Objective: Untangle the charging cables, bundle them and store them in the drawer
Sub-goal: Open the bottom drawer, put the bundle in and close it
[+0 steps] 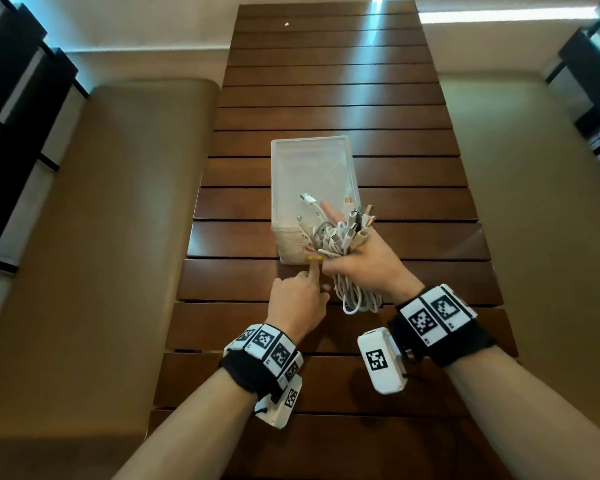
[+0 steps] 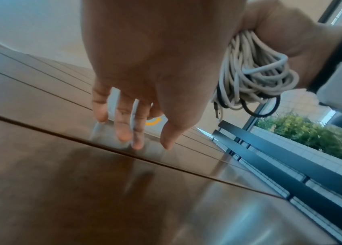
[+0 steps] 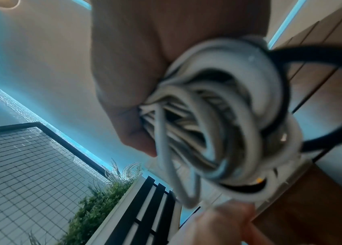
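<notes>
The bench [image 1: 326, 109] is made of dark brown wooden slats with thin gaps between them, and it shines where the light falls. On both sides of it there is beige upholstered seating [image 1: 118, 202], and dark window frames stand at the far left and far right.

On the bench stands a translucent white drawer [image 1: 311, 157], open at the top. The right hand [image 1: 364, 261] is closed around a bundle of charging cables [image 1: 340, 237]; the plugs stick up over the near end of the drawer and the loops hang down below the hand. The left hand [image 1: 298, 299] holds nothing: its index finger is stretched out and touches the near wall of the drawer.

The left wrist view shows a black cable [image 2: 256, 109] among the white loops, and green plants [image 2: 312, 132] outside the window. The right wrist view is blurred; it shows the loops very near and a mesh screen [image 3: 19, 165] outside.
</notes>
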The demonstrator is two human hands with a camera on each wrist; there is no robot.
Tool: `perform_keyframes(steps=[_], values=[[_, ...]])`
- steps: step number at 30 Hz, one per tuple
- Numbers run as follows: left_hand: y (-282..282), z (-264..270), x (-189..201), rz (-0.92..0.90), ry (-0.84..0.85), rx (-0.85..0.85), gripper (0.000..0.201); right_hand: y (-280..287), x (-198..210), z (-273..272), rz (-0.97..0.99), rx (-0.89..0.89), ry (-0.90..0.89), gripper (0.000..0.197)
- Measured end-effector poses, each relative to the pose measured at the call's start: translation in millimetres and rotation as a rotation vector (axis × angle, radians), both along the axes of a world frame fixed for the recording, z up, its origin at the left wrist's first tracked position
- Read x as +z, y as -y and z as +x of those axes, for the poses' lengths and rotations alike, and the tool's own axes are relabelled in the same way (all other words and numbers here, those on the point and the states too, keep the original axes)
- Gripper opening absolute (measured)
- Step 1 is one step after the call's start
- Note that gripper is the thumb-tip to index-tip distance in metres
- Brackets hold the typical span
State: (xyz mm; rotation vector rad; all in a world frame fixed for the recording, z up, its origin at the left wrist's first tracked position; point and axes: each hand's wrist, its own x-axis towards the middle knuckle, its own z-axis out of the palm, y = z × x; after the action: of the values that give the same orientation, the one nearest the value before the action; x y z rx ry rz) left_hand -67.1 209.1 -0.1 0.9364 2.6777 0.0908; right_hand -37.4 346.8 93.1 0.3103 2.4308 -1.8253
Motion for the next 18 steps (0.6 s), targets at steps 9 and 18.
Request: perform_keyframes(steps=[9, 18], values=[[-10.4, -5.3, 8.9, -0.047, -0.05, -0.033, 0.042, -5.7, -0.2, -0.1, -0.046, 0.041, -0.003, 0.099], [-12.0, -12.7, 30.5, -0.021, 0.001, -0.072, 0.026, -6.2, -0.5, -0.6, 0.063, 0.017, 0.066, 0.058]])
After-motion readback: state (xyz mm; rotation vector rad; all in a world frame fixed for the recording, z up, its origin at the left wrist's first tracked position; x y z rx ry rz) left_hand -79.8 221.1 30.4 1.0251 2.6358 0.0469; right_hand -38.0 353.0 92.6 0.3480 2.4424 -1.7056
